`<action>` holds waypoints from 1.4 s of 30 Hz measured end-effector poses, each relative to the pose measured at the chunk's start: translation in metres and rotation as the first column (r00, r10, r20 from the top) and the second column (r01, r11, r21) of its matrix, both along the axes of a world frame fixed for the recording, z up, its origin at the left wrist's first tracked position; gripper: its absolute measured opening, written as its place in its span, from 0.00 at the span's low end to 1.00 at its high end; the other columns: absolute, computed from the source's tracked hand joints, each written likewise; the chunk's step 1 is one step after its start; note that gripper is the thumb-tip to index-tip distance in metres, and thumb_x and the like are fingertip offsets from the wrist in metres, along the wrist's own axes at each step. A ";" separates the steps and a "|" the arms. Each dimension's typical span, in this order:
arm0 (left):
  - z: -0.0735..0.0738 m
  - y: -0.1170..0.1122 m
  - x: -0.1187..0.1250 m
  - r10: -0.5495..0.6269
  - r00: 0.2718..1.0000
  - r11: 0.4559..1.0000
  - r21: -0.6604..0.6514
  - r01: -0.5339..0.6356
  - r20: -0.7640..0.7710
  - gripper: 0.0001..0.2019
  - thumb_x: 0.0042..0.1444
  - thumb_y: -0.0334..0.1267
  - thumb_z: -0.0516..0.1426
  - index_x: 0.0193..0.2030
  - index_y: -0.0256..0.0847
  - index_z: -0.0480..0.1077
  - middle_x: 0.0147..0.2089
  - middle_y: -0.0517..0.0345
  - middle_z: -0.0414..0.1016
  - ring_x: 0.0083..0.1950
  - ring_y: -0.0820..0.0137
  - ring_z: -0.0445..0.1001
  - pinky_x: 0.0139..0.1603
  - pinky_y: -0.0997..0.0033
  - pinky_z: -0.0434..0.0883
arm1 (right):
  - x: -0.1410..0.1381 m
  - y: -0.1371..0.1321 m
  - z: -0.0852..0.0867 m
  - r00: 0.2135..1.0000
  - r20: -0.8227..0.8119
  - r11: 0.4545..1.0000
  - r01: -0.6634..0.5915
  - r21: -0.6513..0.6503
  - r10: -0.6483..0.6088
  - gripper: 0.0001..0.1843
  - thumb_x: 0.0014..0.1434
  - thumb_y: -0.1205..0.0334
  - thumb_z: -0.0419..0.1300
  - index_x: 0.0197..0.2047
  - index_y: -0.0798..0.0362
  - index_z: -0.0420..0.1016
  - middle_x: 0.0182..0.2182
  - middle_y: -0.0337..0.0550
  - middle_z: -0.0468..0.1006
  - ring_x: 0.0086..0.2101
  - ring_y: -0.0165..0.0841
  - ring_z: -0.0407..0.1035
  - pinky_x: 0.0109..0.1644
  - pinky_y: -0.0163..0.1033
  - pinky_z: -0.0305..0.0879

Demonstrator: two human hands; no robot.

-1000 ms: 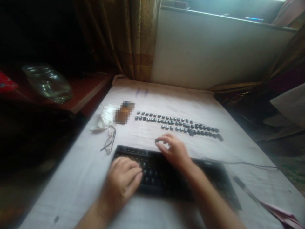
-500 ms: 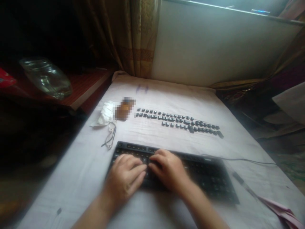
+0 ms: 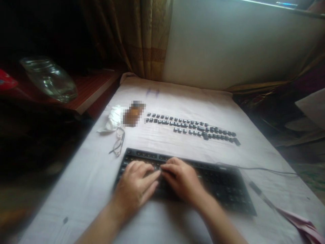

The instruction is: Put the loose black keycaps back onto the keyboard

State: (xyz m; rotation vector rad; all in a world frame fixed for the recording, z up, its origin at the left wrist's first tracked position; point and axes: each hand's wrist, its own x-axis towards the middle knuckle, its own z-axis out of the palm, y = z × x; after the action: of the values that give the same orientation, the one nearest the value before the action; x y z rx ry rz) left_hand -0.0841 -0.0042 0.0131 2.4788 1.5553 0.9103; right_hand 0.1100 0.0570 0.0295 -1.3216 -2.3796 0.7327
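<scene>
A black keyboard (image 3: 223,186) lies on a pale cloth-covered surface (image 3: 83,189) in front of me. My left hand (image 3: 135,188) rests on its left part, fingers stretched flat over the keys. My right hand (image 3: 181,179) sits beside it, fingers curled, and its tips meet my left fingertips on the keys. What the right fingers pinch is hidden. Beyond the keyboard, loose black keycaps (image 3: 193,128) lie in two or three rows.
Spectacles (image 3: 118,144), a crumpled white cloth (image 3: 113,118) and a blurred brown item (image 3: 133,113) lie at the far left. A glass jar (image 3: 49,79) stands on a wooden ledge. The keyboard cable (image 3: 266,169), a pen (image 3: 261,195) and a pink cloth (image 3: 299,225) are at the right.
My right hand, which pinched a small dark keycap above the keyboard, has come down onto the keys beside my left hand. My left hand shifted slightly forward.
</scene>
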 end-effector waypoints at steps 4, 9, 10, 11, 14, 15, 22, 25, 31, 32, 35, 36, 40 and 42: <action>0.000 0.001 0.000 -0.002 1.000 1.000 0.009 0.002 -0.006 0.13 0.63 0.36 0.55 0.53 0.47 0.75 0.46 0.54 0.75 0.48 0.62 0.69 0.54 0.57 0.65 | 0.001 -0.001 -0.003 0.998 -0.054 1.000 0.023 -0.015 -0.024 0.11 0.58 0.69 0.62 0.41 0.48 0.83 0.37 0.43 0.81 0.38 0.35 0.76 0.42 0.37 0.72; 0.001 0.002 0.001 0.003 1.000 1.000 0.017 -0.003 -0.012 0.13 0.63 0.36 0.54 0.51 0.46 0.76 0.46 0.53 0.75 0.48 0.62 0.69 0.53 0.57 0.65 | -0.001 -0.001 -0.005 0.994 -0.083 0.997 0.065 -0.046 -0.069 0.11 0.56 0.69 0.63 0.40 0.47 0.84 0.37 0.42 0.81 0.38 0.34 0.76 0.42 0.37 0.71; 0.001 0.002 0.002 0.004 1.000 1.000 0.018 -0.003 -0.014 0.13 0.63 0.36 0.54 0.51 0.46 0.76 0.46 0.53 0.76 0.48 0.62 0.69 0.53 0.57 0.66 | -0.001 -0.001 -0.005 0.994 -0.082 0.996 0.067 -0.049 -0.071 0.11 0.56 0.69 0.63 0.40 0.46 0.84 0.37 0.42 0.81 0.37 0.34 0.76 0.43 0.37 0.71; 0.001 0.002 0.002 0.004 1.000 1.000 0.019 -0.003 -0.016 0.13 0.63 0.36 0.54 0.51 0.46 0.76 0.46 0.53 0.76 0.48 0.62 0.69 0.53 0.57 0.66 | -0.001 -0.001 -0.005 0.994 -0.076 0.996 0.069 -0.053 -0.073 0.11 0.56 0.69 0.63 0.40 0.46 0.84 0.37 0.42 0.82 0.38 0.34 0.76 0.43 0.37 0.71; 0.002 0.002 0.002 0.004 1.000 1.000 0.021 -0.003 -0.017 0.13 0.64 0.36 0.54 0.51 0.46 0.76 0.45 0.53 0.76 0.47 0.62 0.69 0.52 0.57 0.65 | -0.002 0.001 -0.001 0.996 -0.028 0.994 0.078 -0.073 -0.080 0.11 0.56 0.69 0.64 0.39 0.46 0.84 0.37 0.41 0.82 0.38 0.34 0.76 0.43 0.37 0.71; 0.002 0.002 0.003 0.004 1.000 1.000 0.021 -0.003 -0.018 0.12 0.64 0.36 0.54 0.51 0.46 0.76 0.45 0.53 0.76 0.47 0.62 0.69 0.52 0.57 0.65 | -0.003 0.002 0.001 0.997 -0.007 0.993 0.079 -0.084 -0.080 0.11 0.55 0.69 0.64 0.39 0.46 0.84 0.37 0.41 0.82 0.38 0.34 0.76 0.43 0.37 0.71; 0.002 0.003 0.005 0.013 0.999 0.999 0.039 -0.011 -0.048 0.12 0.63 0.35 0.54 0.48 0.45 0.77 0.44 0.54 0.76 0.46 0.62 0.70 0.51 0.57 0.65 | -0.007 0.006 0.007 0.995 0.090 0.997 0.044 -0.071 -0.037 0.10 0.57 0.67 0.63 0.38 0.46 0.85 0.36 0.41 0.83 0.36 0.35 0.76 0.41 0.37 0.70; 0.001 0.002 0.004 0.014 0.999 0.999 0.034 -0.013 -0.043 0.12 0.64 0.35 0.54 0.48 0.45 0.77 0.44 0.54 0.76 0.46 0.63 0.70 0.51 0.57 0.65 | 0.000 0.004 0.002 0.998 -0.049 0.997 0.047 -0.062 -0.050 0.11 0.59 0.68 0.60 0.39 0.46 0.84 0.35 0.41 0.82 0.36 0.34 0.76 0.41 0.36 0.71; -0.004 0.001 0.004 0.010 1.000 0.999 0.037 -0.010 -0.017 0.12 0.64 0.34 0.54 0.50 0.46 0.76 0.46 0.54 0.76 0.48 0.62 0.70 0.54 0.56 0.65 | 0.030 -0.009 -0.003 0.941 -0.313 0.990 0.139 0.013 -0.128 0.13 0.62 0.66 0.55 0.41 0.48 0.82 0.35 0.44 0.82 0.35 0.33 0.77 0.41 0.37 0.73; -0.004 0.001 0.004 0.012 1.000 0.999 0.040 -0.012 -0.014 0.12 0.64 0.34 0.54 0.50 0.45 0.76 0.46 0.53 0.76 0.48 0.62 0.70 0.54 0.56 0.65 | 0.034 -0.012 -0.004 0.939 -0.318 0.989 0.147 0.024 -0.132 0.13 0.62 0.66 0.55 0.41 0.48 0.82 0.35 0.44 0.82 0.35 0.34 0.77 0.40 0.37 0.73; -0.004 0.000 0.004 0.022 1.000 0.999 0.048 -0.021 -0.008 0.11 0.64 0.34 0.54 0.49 0.45 0.76 0.45 0.53 0.76 0.48 0.62 0.70 0.55 0.55 0.65 | 0.041 -0.015 -0.006 0.940 -0.308 0.985 0.167 0.037 -0.148 0.13 0.62 0.66 0.55 0.40 0.49 0.82 0.34 0.44 0.82 0.34 0.34 0.77 0.39 0.37 0.73; -0.004 0.000 0.004 0.025 1.000 0.999 0.048 -0.024 -0.006 0.11 0.64 0.34 0.54 0.49 0.45 0.76 0.45 0.53 0.76 0.48 0.62 0.70 0.55 0.55 0.65 | 0.042 -0.015 -0.006 0.940 -0.303 0.984 0.174 0.039 -0.154 0.13 0.62 0.66 0.55 0.40 0.49 0.82 0.34 0.44 0.82 0.35 0.34 0.78 0.39 0.37 0.73; -0.003 0.000 0.004 0.017 1.000 0.998 0.060 -0.017 0.002 0.11 0.64 0.34 0.54 0.48 0.44 0.76 0.45 0.53 0.76 0.48 0.62 0.71 0.55 0.55 0.65 | 0.044 -0.009 -0.006 0.950 -0.276 0.985 0.166 0.049 -0.147 0.13 0.63 0.66 0.54 0.40 0.49 0.82 0.35 0.44 0.83 0.35 0.34 0.78 0.40 0.37 0.73; -0.003 0.000 0.004 0.010 1.000 0.997 0.071 -0.010 0.007 0.11 0.64 0.33 0.54 0.48 0.44 0.76 0.45 0.53 0.76 0.48 0.62 0.70 0.54 0.55 0.65 | 0.046 -0.003 -0.004 0.959 -0.244 0.985 0.161 0.057 -0.142 0.13 0.62 0.66 0.55 0.40 0.50 0.82 0.36 0.44 0.83 0.35 0.34 0.78 0.41 0.37 0.73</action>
State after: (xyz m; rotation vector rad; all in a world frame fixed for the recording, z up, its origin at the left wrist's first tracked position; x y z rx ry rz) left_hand -0.0801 -0.0037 0.0102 2.5152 1.5614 0.9907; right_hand 0.1561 0.0541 0.0252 -1.2883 -2.0722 0.7050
